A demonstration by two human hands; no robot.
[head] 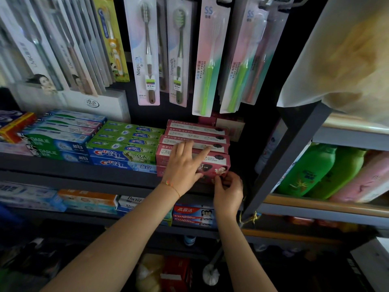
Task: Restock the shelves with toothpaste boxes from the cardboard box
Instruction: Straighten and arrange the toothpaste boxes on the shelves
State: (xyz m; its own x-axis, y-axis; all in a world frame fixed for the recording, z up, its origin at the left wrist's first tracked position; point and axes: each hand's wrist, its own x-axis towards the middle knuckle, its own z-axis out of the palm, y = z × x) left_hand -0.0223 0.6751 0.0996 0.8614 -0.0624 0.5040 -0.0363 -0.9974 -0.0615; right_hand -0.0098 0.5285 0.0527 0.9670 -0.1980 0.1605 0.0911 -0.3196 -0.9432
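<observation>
Left hand (182, 165) lies flat, fingers spread; right hand (228, 191) pinches, fingers curled.

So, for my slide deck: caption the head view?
Both hands straighten pink toothpaste boxes on a shelf.

lower pink box (207, 179) hidden behind hands; floor items (176, 272) blurred

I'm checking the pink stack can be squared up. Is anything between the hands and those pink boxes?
Nothing visible is. The left hand already rests with straight fingers on top of the pink toothpaste boxes, and the right hand pinches the front right end of a lower pink box, at the shelf edge.
</observation>
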